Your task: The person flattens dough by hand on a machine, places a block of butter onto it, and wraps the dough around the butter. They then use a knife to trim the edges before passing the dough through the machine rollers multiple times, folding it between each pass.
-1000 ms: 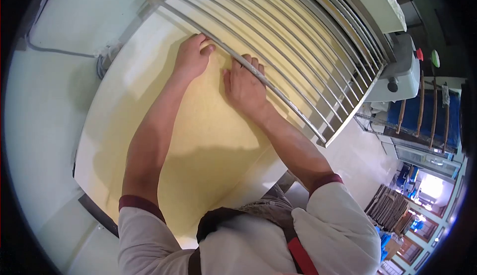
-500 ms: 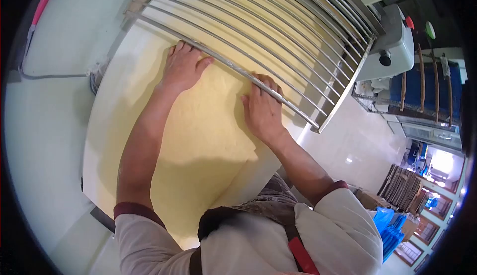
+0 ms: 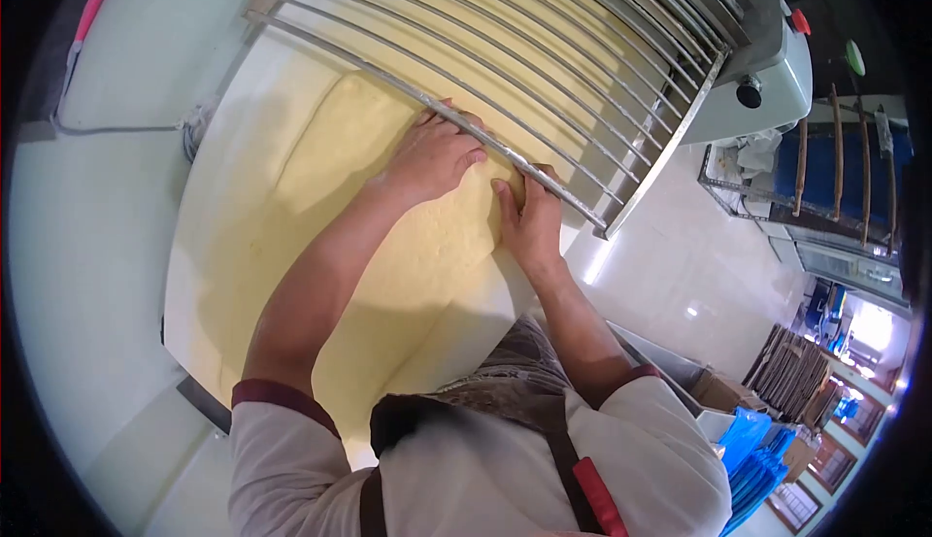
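Note:
A wide sheet of pale yellow dough (image 3: 388,275) lies on the white belt (image 3: 209,217) of a machine, with a raised fold line running down its left part. My left hand (image 3: 432,156) rests on the dough, thumb out, its fingertips reaching beneath the front bar of the metal guard (image 3: 456,81). Beside it, at the dough's right edge, my right hand (image 3: 534,226) touches the sheet with thumb and fingers apart. The bar partly hides the fingertips of both hands.
A grey machine housing (image 3: 757,76) with a red button stands right of the guard. A pink-handled tool (image 3: 89,17) lies at the far left. On the right are a rack with wooden rods (image 3: 837,153), stacked cardboard (image 3: 786,367) and blue bags (image 3: 752,454).
My left hand has slid right along the bar, closer to my right hand, which has shifted slightly right. A fold line now shows in the dough where my left hand was.

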{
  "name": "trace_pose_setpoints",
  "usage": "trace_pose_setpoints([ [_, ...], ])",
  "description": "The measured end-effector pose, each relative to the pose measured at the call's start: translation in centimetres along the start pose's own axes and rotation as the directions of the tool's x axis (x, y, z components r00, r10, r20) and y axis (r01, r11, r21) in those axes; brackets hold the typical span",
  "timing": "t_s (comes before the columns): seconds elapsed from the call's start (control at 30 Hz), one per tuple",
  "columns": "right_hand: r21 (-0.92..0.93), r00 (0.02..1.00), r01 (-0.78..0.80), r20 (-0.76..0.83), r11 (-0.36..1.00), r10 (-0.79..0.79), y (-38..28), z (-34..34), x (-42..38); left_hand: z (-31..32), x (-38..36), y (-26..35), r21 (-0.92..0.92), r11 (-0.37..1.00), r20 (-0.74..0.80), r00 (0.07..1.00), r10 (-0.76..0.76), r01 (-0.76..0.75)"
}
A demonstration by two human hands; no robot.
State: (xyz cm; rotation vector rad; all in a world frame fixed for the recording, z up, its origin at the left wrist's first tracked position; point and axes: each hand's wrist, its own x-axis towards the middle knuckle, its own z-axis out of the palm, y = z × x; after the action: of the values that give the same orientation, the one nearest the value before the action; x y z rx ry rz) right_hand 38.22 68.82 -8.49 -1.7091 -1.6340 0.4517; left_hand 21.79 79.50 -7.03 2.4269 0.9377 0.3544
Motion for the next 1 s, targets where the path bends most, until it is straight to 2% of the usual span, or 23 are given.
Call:
trace_pose_setpoints([
  [0.1,0.09,0.987,-0.124,0.112,0.988,0.114,0.5,-2.0,-1.9,0.9,-1.0,-0.1,0.118,0.993,-0.055,0.999,0.004,0.002],
  [0.2,0.277,0.841,-0.496,0.389,0.823,0.376,0.1,-4.3,-4.2,-0.3,-5.7,3.2,-0.125,0.992,-0.332,0.941,-0.058,0.017],
  [0.23,0.387,0.806,-0.566,0.445,0.728,0.391,0.1,-4.0,-5.0,-0.9,-8.3,4.3,-0.166,0.984,-0.381,0.916,-0.128,0.069],
  [0.27,0.423,0.809,-0.57,0.441,0.705,0.389,-0.1,-3.5,-5.1,-1.3,-11.4,5.6,-0.326,0.934,-0.411,0.867,-0.282,0.149],
  [0.3,0.457,0.812,-0.572,0.434,0.681,0.39,-0.6,-3.0,-4.9,-1.5,-14.8,7.1,-0.482,0.852,-0.419,0.801,-0.427,0.203],
  [0.33,0.486,0.814,-0.573,0.429,0.659,0.392,-0.9,-2.7,-4.8,-1.6,-18.1,8.6,-0.538,0.805,-0.44,0.731,-0.522,0.251],
  [0.37,0.571,0.798,-0.6,0.475,0.561,0.37,-0.4,-2.7,-4.9,-1.5,-21.7,10.2,-0.596,0.749,-0.455,0.648,-0.611,0.289],
  [0.43,0.572,0.78,-0.622,0.513,0.535,0.358,-0.5,-3.7,-5.3,0.3,-28.7,13.4,-0.748,0.561,-0.399,0.435,-0.807,0.355],
  [0.5,0.518,0.715,-0.688,0.604,0.508,0.352,-0.4,-4.7,-6.9,2.4,-34.4,17.3,-0.863,0.408,-0.325,0.29,-0.9,0.299],
  [0.6,0.372,0.473,-0.851,0.85,0.371,0.232,-3.1,-3.7,-9.3,7.5,-40.0,22.2,-0.999,-0.02,0.025,0.139,-0.99,0.038],
  [0.63,0.348,0.435,-0.861,0.882,0.37,0.18,-4.2,-3.1,-10.2,8.8,-40.6,23.5,-0.988,-0.146,0.139,0.116,-0.983,-0.05],
  [0.67,0.359,0.446,-0.858,0.875,0.368,0.188,-4.8,-2.8,-11.0,10.0,-40.6,24.6,-0.954,-0.262,0.248,0.108,-0.963,-0.142],
  [0.7,0.377,0.464,-0.854,0.864,0.358,0.197,-5.1,-2.5,-12.0,10.9,-40.3,25.2,-0.944,-0.288,0.269,0.129,-0.954,-0.163],
  [0.73,0.401,0.485,-0.849,0.849,0.344,0.208,-5.3,-2.5,-13.0,11.4,-40.0,25.7,-0.931,-0.275,0.256,0.108,-0.961,-0.239],
  [0.8,0.313,0.357,-0.911,0.925,0.27,0.13,-6.0,-2.2,-14.5,12.0,-39.1,26.0,-0.893,-0.236,0.224,0.078,-0.972,-0.383],
  [0.87,0.222,0.234,-0.945,0.972,0.239,0.025,-7.7,-1.8,-16.1,12.4,-38.5,26.2,-0.802,-0.126,0.189,-0.049,-0.981,-0.583],
  [0.9,0.231,0.229,-0.941,0.973,0.249,-0.036,-7.5,-0.3,-16.3,12.7,-38.2,26.2,-0.74,-0.058,0.18,-0.115,-0.977,-0.67],
  [1.0,0.136,0.145,-0.946,0.989,0.294,0.009,-7.9,-1.0,-16.5,13.6,-37.8,26.1,-0.598,0.131,0.21,-0.312,-0.926,-0.79],
])
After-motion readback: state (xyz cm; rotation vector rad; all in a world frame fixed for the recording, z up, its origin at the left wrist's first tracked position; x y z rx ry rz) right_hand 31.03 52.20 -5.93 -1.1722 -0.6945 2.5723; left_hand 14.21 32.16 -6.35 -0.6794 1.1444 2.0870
